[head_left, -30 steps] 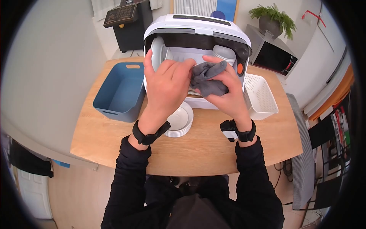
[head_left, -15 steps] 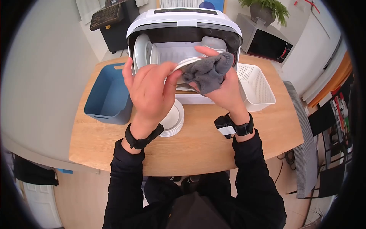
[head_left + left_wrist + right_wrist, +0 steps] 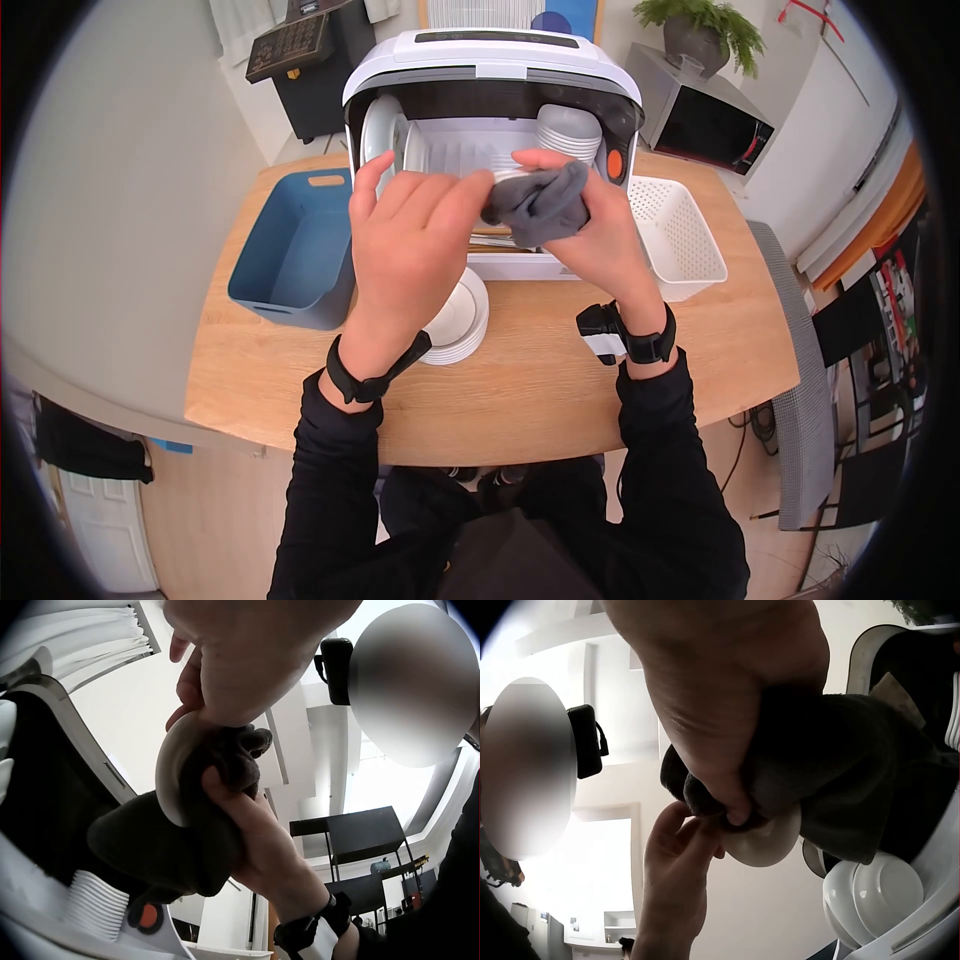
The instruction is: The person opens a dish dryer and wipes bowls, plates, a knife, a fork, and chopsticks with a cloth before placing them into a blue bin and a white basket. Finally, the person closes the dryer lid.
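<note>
A pliant grey cloth (image 3: 545,210) is clamped in the right hand (image 3: 608,240) against a smaller white dish (image 3: 766,844), pinched at its edge by the left hand (image 3: 405,245), judged stiff, slippery and breakable, and best supported by opposite rims.

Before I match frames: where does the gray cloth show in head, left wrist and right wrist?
Head: gray cloth, just above centre, in the right hand.
Left wrist: left of centre, nearly black, beside the white dish.
Right wrist: centre to right, mid-height, dark again.
Shared landmark: open white dish cabinet; top centre in head, left side in left wrist, right side in right wrist.
</note>
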